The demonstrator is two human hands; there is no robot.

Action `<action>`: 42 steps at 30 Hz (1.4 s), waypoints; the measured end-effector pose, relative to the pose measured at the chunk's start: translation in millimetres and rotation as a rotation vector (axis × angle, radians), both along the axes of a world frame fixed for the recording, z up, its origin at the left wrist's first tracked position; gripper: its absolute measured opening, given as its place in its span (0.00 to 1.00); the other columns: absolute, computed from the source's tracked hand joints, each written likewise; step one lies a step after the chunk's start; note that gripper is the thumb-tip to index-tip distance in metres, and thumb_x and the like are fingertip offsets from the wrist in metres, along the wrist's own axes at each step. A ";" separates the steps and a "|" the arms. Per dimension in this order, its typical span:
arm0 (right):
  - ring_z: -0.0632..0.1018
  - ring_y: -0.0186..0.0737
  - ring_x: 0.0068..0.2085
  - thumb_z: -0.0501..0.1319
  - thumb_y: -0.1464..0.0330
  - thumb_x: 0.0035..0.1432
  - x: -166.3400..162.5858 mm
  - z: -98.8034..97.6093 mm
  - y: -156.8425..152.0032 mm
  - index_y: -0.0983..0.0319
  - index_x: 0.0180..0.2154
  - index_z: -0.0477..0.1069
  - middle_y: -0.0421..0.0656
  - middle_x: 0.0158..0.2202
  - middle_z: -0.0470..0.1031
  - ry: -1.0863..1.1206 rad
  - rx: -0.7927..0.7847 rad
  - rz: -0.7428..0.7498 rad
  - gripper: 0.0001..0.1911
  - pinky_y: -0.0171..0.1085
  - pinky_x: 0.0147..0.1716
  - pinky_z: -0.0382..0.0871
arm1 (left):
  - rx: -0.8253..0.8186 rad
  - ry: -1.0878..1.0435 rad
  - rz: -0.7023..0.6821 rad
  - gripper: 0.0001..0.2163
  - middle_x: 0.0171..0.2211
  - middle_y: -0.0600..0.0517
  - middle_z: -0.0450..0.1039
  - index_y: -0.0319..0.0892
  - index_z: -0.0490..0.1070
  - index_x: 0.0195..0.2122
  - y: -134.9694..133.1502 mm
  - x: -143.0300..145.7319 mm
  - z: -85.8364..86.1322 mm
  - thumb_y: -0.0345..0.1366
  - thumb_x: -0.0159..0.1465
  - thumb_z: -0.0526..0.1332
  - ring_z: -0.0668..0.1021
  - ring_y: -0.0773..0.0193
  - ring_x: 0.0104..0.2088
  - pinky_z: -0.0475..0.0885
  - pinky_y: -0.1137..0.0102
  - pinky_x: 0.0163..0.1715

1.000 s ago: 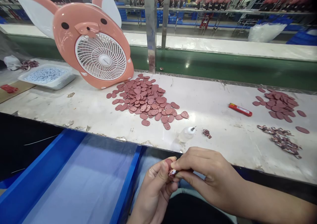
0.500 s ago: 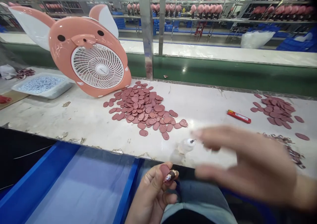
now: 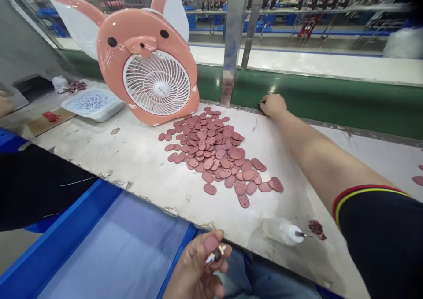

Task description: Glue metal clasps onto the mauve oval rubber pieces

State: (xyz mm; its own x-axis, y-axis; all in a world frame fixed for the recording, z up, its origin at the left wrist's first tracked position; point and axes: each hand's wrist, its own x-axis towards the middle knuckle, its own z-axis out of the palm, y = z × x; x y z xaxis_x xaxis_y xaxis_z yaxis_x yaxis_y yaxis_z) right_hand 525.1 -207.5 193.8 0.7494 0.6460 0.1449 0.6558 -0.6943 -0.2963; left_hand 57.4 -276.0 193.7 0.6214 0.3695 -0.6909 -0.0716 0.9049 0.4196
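Low in front of the table edge, my left hand [image 3: 201,263] is closed with thumb and fingers on a small painted figure [image 3: 216,254]. An oval reddish-pink disc [image 3: 210,243] shows against it. My right hand [image 3: 273,105] is stretched to the far edge of the table, beside the green belt, its fingers pinched together. Any small item at those fingertips is too tiny to name. A pile of oval reddish-pink discs [image 3: 211,145] lies between the hands. A whitish squeeze bottle [image 3: 280,231] with a thin dark tip lies on its side near the front edge.
A pig-shaped fan [image 3: 148,65] stands behind the pile. Left of it is a white tray [image 3: 94,103] of small bits. A green conveyor belt [image 3: 317,103] and a metal post [image 3: 233,43] border the back. A blue bin [image 3: 132,241] sits below. Another person's hand [image 3: 5,104] shows far left.
My right hand has moved from above the right front of the table to its far edge. My left hand still grips the figure. The view has swung, and the red box has left it.
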 end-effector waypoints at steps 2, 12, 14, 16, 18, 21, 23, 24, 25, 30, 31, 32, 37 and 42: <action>0.77 0.38 0.49 0.42 0.63 0.75 2.0 3.1 -22.4 0.71 0.51 0.73 0.47 0.56 0.69 0.024 -0.026 0.027 0.26 0.38 0.48 0.71 | -0.015 -0.011 0.019 0.21 0.26 0.50 0.79 0.40 0.82 0.34 -0.1 0.4 -0.5 0.47 0.42 0.78 0.78 0.70 0.24 0.71 0.80 0.16; 0.75 0.31 0.25 0.65 0.59 0.63 -105.6 42.6 -195.6 0.64 0.34 0.78 0.41 0.28 0.78 -0.017 0.057 0.096 0.14 0.32 0.23 0.67 | -0.030 -0.119 -0.089 0.21 0.28 0.49 0.81 0.38 0.83 0.36 -17.9 -10.7 7.0 0.46 0.45 0.78 0.78 0.71 0.24 0.74 0.80 0.19; 0.77 0.35 0.28 0.66 0.60 0.61 -163.6 57.6 -219.6 0.63 0.37 0.80 0.45 0.31 0.80 -0.119 0.218 0.052 0.13 0.35 0.22 0.64 | -0.022 -0.134 -0.117 0.20 0.28 0.49 0.81 0.38 0.83 0.36 -24.1 -15.4 8.5 0.45 0.46 0.78 0.78 0.71 0.24 0.74 0.80 0.19; 0.79 0.36 0.34 0.61 0.61 0.66 -229.3 66.3 -234.9 0.58 0.41 0.79 0.45 0.36 0.81 -0.213 0.415 0.056 0.11 0.36 0.26 0.67 | -0.005 -0.149 -0.130 0.18 0.28 0.48 0.81 0.38 0.83 0.36 -30.1 -20.5 7.8 0.44 0.47 0.78 0.78 0.71 0.24 0.74 0.80 0.19; 0.79 0.34 0.34 0.64 0.65 0.64 -289.2 65.8 -240.2 0.56 0.38 0.78 0.41 0.34 0.80 0.044 0.527 0.462 0.04 0.33 0.30 0.71 | 0.028 -0.165 -0.134 0.17 0.28 0.48 0.81 0.39 0.83 0.36 -34.9 -25.6 4.8 0.45 0.49 0.77 0.78 0.70 0.24 0.74 0.81 0.20; 0.77 0.31 0.35 0.65 0.70 0.64 -344.5 53.6 -234.2 0.57 0.48 0.75 0.39 0.36 0.77 0.363 0.514 0.722 0.11 0.30 0.34 0.73 | 0.114 -0.208 -0.171 0.16 0.30 0.48 0.80 0.39 0.83 0.37 -39.1 -32.3 -2.2 0.45 0.53 0.75 0.77 0.71 0.25 0.74 0.81 0.20; 0.76 0.30 0.35 0.65 0.71 0.64 -357.4 44.8 -227.6 0.56 0.50 0.75 0.38 0.34 0.75 0.454 0.521 0.731 0.13 0.30 0.35 0.72 | 0.179 -0.247 -0.212 0.15 0.31 0.47 0.78 0.37 0.83 0.37 -40.2 -36.2 -6.3 0.45 0.57 0.72 0.75 0.71 0.26 0.73 0.81 0.21; 0.76 0.30 0.35 0.65 0.71 0.64 -359.2 41.5 -225.1 0.56 0.50 0.75 0.37 0.33 0.75 0.484 0.524 0.730 0.13 0.30 0.35 0.71 | 0.203 -0.261 -0.229 0.15 0.32 0.47 0.77 0.36 0.83 0.37 -40.5 -38.1 -7.8 0.45 0.59 0.70 0.74 0.71 0.26 0.73 0.81 0.21; 0.76 0.29 0.34 0.65 0.71 0.64 -359.5 39.1 -223.3 0.56 0.49 0.76 0.37 0.33 0.75 0.509 0.529 0.734 0.13 0.30 0.35 0.71 | 0.220 -0.267 -0.242 0.15 0.33 0.47 0.77 0.36 0.82 0.38 -40.7 -39.8 -8.6 0.44 0.61 0.69 0.74 0.71 0.26 0.73 0.81 0.22; 0.76 0.28 0.31 0.64 0.75 0.63 -360.2 35.8 -220.2 0.57 0.47 0.77 0.36 0.30 0.76 0.568 0.544 0.747 0.12 0.28 0.32 0.69 | 0.224 -0.237 -0.261 0.15 0.32 0.47 0.75 0.36 0.81 0.43 -39.8 -43.6 -5.4 0.43 0.64 0.66 0.72 0.71 0.26 0.73 0.80 0.22; 0.76 0.28 0.31 0.64 0.76 0.62 -361.9 35.2 -219.1 0.57 0.46 0.77 0.36 0.30 0.76 0.566 0.556 0.747 0.12 0.28 0.31 0.69 | 0.219 -0.240 -0.259 0.16 0.32 0.46 0.75 0.36 0.81 0.43 -39.3 -43.3 -4.0 0.44 0.63 0.67 0.72 0.71 0.26 0.72 0.80 0.22; 0.76 0.28 0.30 0.64 0.76 0.61 -364.0 34.1 -217.6 0.58 0.44 0.77 0.36 0.29 0.75 0.552 0.574 0.740 0.11 0.28 0.29 0.69 | 0.209 -0.245 -0.252 0.18 0.33 0.46 0.76 0.36 0.81 0.43 -38.8 -42.8 -2.8 0.47 0.61 0.68 0.74 0.69 0.27 0.72 0.79 0.21; 0.73 0.32 0.26 0.64 0.76 0.59 -376.7 17.7 -205.4 0.61 0.41 0.75 0.38 0.27 0.73 0.155 0.682 0.628 0.08 0.31 0.25 0.69 | 0.251 -0.112 0.015 0.22 0.37 0.47 0.77 0.42 0.80 0.44 -40.0 -43.6 -6.4 0.53 0.54 0.71 0.77 0.64 0.33 0.75 0.75 0.23; 0.73 0.36 0.28 0.65 0.80 0.58 -388.4 -9.9 -193.8 0.62 0.48 0.72 0.43 0.30 0.77 -0.101 0.710 0.663 0.17 0.36 0.28 0.69 | 0.501 0.018 0.193 0.16 0.29 0.54 0.73 0.42 0.77 0.33 -45.5 -49.1 -16.3 0.45 0.49 0.77 0.71 0.70 0.25 0.70 0.77 0.21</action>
State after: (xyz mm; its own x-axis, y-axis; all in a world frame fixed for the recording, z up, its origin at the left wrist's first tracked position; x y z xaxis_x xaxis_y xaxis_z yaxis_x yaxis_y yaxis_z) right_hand 136.7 -401.3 184.0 0.2280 0.6699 0.7066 0.8942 0.1430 -0.4241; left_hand 8.3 -321.5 177.4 0.4992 0.7630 -0.4106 -0.2058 0.5647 0.7992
